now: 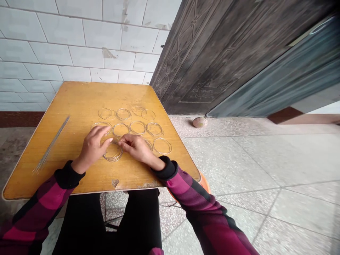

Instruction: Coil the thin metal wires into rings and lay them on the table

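A thin wire ring [113, 154] lies at the front middle of the tabletop [79, 95] (possibly several loops, too fine to count). The right hand [136, 147] pinches its far rim, grip closed on the wire. The left hand [91, 147] curls over its left edge; the fingers hide the contact, so I cannot tell its grip. More rings [137, 127] lie beyond, one partly behind the right hand. Straight wires [51, 143] lie to the left.

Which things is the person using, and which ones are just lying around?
In use: left hand and right hand, both pinching a wire ring; rows of other rings beyond; bundle of straight wires; wooden table.
Lying about: small round thing on the floor by the door; orange thing under the table's corner.
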Action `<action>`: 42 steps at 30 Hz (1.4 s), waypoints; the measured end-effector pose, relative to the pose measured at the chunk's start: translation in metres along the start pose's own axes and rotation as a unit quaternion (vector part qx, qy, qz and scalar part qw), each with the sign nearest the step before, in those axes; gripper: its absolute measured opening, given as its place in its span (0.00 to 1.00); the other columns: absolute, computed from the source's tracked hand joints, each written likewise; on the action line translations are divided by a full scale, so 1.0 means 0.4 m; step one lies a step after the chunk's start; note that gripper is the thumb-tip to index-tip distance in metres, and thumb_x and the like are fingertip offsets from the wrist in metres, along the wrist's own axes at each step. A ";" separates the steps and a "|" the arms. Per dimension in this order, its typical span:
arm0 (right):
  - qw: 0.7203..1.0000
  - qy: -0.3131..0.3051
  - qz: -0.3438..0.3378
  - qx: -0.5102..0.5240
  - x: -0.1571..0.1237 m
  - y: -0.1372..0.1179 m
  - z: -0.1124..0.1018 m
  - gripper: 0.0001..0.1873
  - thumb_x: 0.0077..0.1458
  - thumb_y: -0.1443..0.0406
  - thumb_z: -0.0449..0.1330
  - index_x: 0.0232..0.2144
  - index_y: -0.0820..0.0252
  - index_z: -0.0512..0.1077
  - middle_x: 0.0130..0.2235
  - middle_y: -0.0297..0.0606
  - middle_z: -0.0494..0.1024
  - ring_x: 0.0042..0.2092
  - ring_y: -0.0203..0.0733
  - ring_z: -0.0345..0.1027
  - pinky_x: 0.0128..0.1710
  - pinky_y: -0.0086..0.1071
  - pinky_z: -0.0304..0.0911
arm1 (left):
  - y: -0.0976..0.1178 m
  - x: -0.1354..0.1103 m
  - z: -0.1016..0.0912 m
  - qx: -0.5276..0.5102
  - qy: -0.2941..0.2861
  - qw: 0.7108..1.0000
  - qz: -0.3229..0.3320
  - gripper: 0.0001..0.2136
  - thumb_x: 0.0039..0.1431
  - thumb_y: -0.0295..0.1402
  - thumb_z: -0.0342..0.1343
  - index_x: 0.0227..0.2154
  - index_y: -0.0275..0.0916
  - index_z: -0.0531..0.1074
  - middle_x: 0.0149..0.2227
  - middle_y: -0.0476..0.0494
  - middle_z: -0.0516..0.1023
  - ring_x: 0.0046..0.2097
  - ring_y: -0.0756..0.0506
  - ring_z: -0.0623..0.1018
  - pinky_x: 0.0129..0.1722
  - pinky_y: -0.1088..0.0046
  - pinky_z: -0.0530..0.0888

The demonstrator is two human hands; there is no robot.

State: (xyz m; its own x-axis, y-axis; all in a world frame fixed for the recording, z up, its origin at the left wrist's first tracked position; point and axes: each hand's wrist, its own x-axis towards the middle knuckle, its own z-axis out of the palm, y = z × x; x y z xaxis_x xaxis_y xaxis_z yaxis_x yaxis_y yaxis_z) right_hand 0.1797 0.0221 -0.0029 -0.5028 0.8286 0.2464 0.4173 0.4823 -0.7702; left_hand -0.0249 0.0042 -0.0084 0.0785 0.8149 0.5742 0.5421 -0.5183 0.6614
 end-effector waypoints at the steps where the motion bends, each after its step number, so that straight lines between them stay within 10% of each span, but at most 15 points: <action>1: 1.000 -0.002 -0.004 -0.013 0.000 -0.002 0.000 0.11 0.61 0.63 0.57 0.28 0.61 0.71 0.25 0.31 0.70 0.27 0.31 0.58 0.30 0.29 0.54 | -0.002 -0.001 -0.001 0.055 -0.005 0.997 0.059 0.12 0.58 0.29 0.59 0.45 0.38 0.75 0.45 0.38 0.79 0.47 0.40 0.78 0.50 0.57 0.74; 5: 0.999 -0.012 -0.015 -0.026 0.000 -0.002 0.002 0.10 0.61 0.63 0.58 0.28 0.61 0.71 0.25 0.30 0.70 0.27 0.31 0.58 0.30 0.28 0.54 | -0.013 -0.005 0.002 0.150 -0.012 0.978 0.146 0.08 0.62 0.25 0.55 0.42 0.37 0.77 0.39 0.39 0.81 0.42 0.42 0.79 0.45 0.60 0.77; 15: 0.985 0.027 -0.073 -0.155 -0.002 0.009 0.002 0.09 0.63 0.65 0.55 0.33 0.63 0.74 0.33 0.39 0.74 0.33 0.37 0.66 0.35 0.30 0.59 | 0.001 -0.006 0.008 0.034 -0.011 0.996 0.082 0.04 0.60 0.26 0.58 0.34 0.37 0.78 0.31 0.45 0.81 0.31 0.48 0.79 0.32 0.73 0.75; 25: 0.997 0.012 -0.053 -0.058 -0.007 -0.007 0.005 0.08 0.62 0.65 0.56 0.32 0.62 0.72 0.27 0.32 0.72 0.27 0.31 0.60 0.30 0.27 0.57 | -0.003 -0.015 0.011 0.126 0.009 0.980 0.153 0.06 0.63 0.26 0.55 0.40 0.36 0.76 0.36 0.41 0.81 0.38 0.45 0.80 0.39 0.68 0.77; 42: 0.978 0.012 -0.090 -0.187 -0.009 0.010 0.018 0.12 0.66 0.64 0.52 0.38 0.63 0.75 0.34 0.41 0.78 0.34 0.38 0.70 0.35 0.29 0.61 | 0.007 -0.027 0.019 0.164 -0.028 0.972 0.165 0.07 0.66 0.27 0.51 0.39 0.36 0.75 0.35 0.41 0.80 0.37 0.46 0.80 0.37 0.70 0.76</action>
State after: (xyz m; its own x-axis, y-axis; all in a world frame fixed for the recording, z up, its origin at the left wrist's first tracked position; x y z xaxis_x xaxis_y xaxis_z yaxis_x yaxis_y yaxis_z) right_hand 0.1778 0.0190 -0.0110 -0.5778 0.7250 0.3749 0.5732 0.6874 -0.4460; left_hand -0.0179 -0.0042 -0.0165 0.3342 0.6354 0.6961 0.7165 -0.6511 0.2503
